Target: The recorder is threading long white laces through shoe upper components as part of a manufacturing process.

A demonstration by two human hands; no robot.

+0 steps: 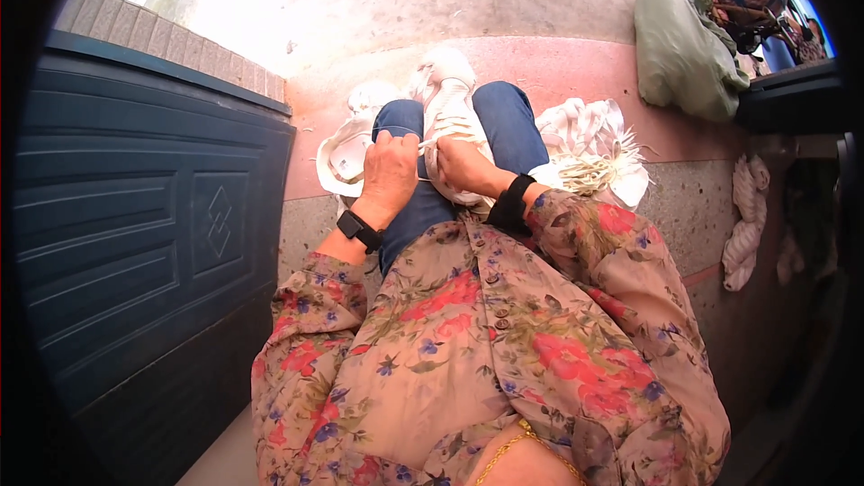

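My left hand [391, 171] is closed over my left thigh, a dark watch on its wrist. Thin white cord [423, 143] runs from its fingers toward my right hand [461, 168]. The fingers of my right hand are pinched on the edge of a long bundle of white fabric [448, 106]. This bundle, gathered in folds, lies between my knees and reaches past them to the floor. Both hands are close together, and the fingers hide exactly how cord and fabric meet.
An open white bag [342, 160] stands left of my knee. Right of my leg lie white cloth [580, 126] and a heap of loose pale strips [594, 171]. A dark blue panelled door [162, 216] borders the left. Farther right are a stuffed green sack [684, 49] and a twisted white bundle [746, 220].
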